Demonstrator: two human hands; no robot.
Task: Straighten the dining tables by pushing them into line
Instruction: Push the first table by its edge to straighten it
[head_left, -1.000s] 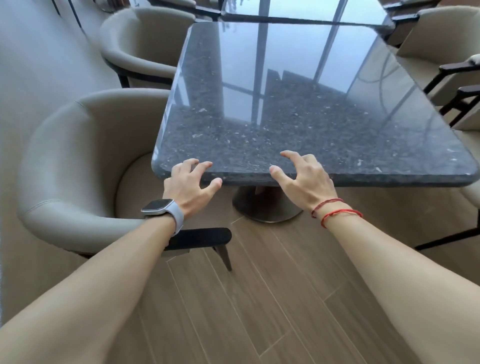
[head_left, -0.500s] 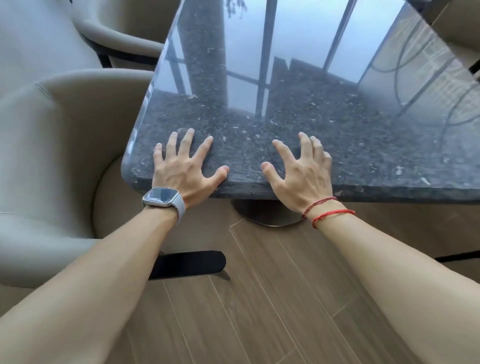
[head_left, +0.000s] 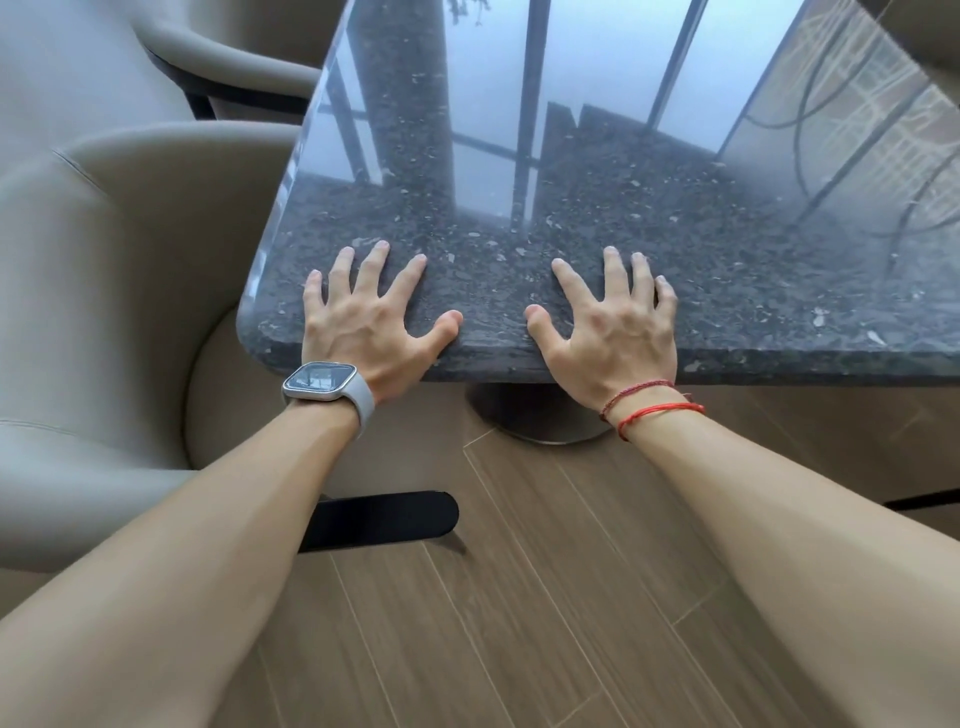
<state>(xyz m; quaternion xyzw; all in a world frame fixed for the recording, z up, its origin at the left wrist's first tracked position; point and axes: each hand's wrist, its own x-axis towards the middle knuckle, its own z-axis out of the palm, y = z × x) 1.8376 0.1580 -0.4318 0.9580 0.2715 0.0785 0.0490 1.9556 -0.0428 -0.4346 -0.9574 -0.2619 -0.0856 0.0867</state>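
While both forearms reach out over the wood floor (head_left: 545, 613), the left hand (head_left: 371, 325) and right hand (head_left: 608, 332) lie flat on the near edge of the tabletop (head_left: 597, 218), fingers spread, palms at the rim; neither grip is clenched on anything, both simply press on the stone. A watch (head_left: 324, 382) sits on the left wrist, red cords (head_left: 654, 402) on the right. The tabletop stands on a round base (head_left: 540, 415) just beyond the wrists, with a chair (head_left: 119, 312) close by its left corner and another chair (head_left: 228, 57) further along that side.

To push well, the heels of both palms should probably bear evenly against the edge, so the tabletop slides straight rather than pivoting on its single base. Pressing low and forward, not down, should keep it from tipping. The left corner looks likely to brush the chair, so a slow shove seems wise. The neighbouring tables are out of view, so alignment cannot be judged.
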